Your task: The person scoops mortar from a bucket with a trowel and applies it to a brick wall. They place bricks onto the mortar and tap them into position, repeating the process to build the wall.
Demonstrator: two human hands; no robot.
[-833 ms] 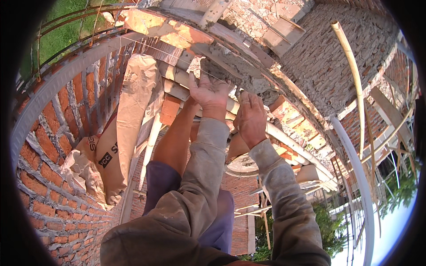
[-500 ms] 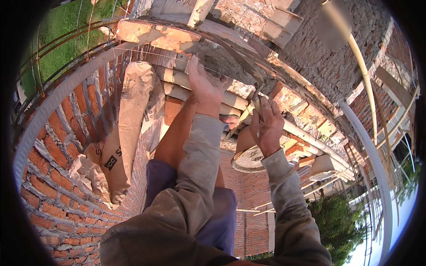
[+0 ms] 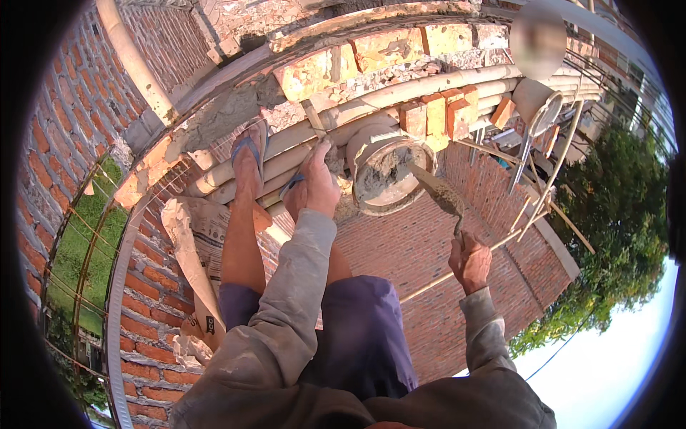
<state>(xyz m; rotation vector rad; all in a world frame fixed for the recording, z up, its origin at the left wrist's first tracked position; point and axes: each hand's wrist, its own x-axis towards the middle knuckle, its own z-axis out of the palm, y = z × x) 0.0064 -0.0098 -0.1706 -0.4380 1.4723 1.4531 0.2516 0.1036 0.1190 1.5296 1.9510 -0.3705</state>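
From the head view I look down past my own knees onto a scaffold of pale bamboo poles [image 3: 400, 96] running along the top of a brick wall [image 3: 400, 53]. My right hand [image 3: 469, 259] is out to the right, its fingers [image 3: 457, 247] closed round the handle of a trowel [image 3: 437, 191]. The trowel's blade points up and left, carries grey mortar, and its tip sits over the rim of a round mortar bucket [image 3: 382, 171]. The bucket stands on the poles just right of my feet and holds wet grey mortar.

My left hand [image 3: 319, 187] is stretched forward between my legs, its fingers [image 3: 323, 154] pointing up toward the poles, close to the bucket's left side. I cannot tell whether they grip anything; the back of the hand hides the palm.

My left foot, in a blue-strapped sandal [image 3: 250, 154], rests on the poles just left of that hand. A few loose bricks [image 3: 436, 111] are stacked on the poles behind the bucket. A creased paper sack [image 3: 200, 243] hangs against the brickwork at lower left. Another person's leg and a second pan [image 3: 539, 107] show at upper right, well apart from my hands. Trees [image 3: 614, 236] fill the right edge.
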